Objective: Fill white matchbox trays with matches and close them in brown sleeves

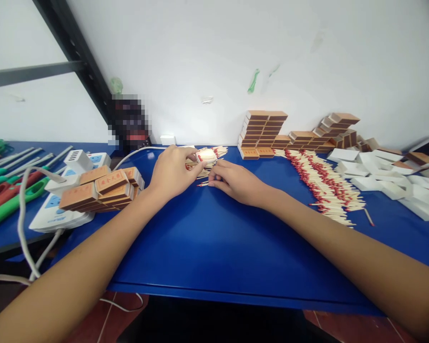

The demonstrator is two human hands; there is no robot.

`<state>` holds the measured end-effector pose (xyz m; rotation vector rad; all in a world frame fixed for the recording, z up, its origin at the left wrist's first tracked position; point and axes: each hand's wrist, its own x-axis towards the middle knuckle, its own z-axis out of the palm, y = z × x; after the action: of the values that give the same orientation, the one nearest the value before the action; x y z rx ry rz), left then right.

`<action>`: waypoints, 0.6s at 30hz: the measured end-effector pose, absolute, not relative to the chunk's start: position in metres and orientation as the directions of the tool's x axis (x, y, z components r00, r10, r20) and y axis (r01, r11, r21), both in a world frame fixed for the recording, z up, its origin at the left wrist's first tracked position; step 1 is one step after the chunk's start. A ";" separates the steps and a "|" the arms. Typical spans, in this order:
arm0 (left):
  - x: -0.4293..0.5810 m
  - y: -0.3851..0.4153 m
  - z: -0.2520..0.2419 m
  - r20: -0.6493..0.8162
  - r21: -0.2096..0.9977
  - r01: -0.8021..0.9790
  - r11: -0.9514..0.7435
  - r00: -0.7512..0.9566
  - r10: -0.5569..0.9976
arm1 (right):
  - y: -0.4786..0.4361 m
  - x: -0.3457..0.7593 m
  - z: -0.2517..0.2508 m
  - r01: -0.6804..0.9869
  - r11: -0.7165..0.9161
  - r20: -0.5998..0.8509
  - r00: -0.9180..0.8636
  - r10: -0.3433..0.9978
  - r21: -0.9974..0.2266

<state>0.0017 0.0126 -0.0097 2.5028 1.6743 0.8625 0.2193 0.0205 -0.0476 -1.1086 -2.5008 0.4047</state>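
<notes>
Between the thumb and fingers of my left hand [173, 169] is a small white matchbox tray [206, 156] with red-tipped matches in it. Just right of it, my right hand [232, 181] is closed in a pinch close to the blue tabletop. A few matches [202, 184] poke out to the left of its fingertips, heads pointing left. Behind and below the tray lies a small heap of matches [219, 151], partly covered by my hands. To the right spreads a long band of loose matches [323, 183] with red heads.
Stacked matchboxes [262, 131] stand against the wall. White empty trays [389, 174] are piled at the right. More matchboxes [105, 188] lie at the left, by a white power strip [57, 214] with cables. Green- and red-handled tools [21, 183] lie far left. The table's front edge [236, 297] is near me.
</notes>
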 end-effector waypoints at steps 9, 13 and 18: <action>-0.002 0.017 -0.015 0.397 0.233 0.869 -0.438 0.326 0.858 | 0.027 0.238 -0.034 0.723 0.635 0.342 -0.544 0.766 -0.273; 0.001 0.015 -0.016 0.405 0.225 0.808 -0.545 0.431 0.806 | 0.032 0.246 -0.031 0.750 0.621 0.431 -0.494 0.755 -0.228; 0.002 0.014 -0.016 0.433 0.293 0.716 -0.634 0.491 0.756 | 0.029 0.242 -0.032 0.702 0.669 0.462 -0.522 0.717 -0.244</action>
<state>0.0021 0.0135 -0.0155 2.6484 1.3089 0.8271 0.2425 0.0293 -0.0315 -1.0954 -2.3492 0.0363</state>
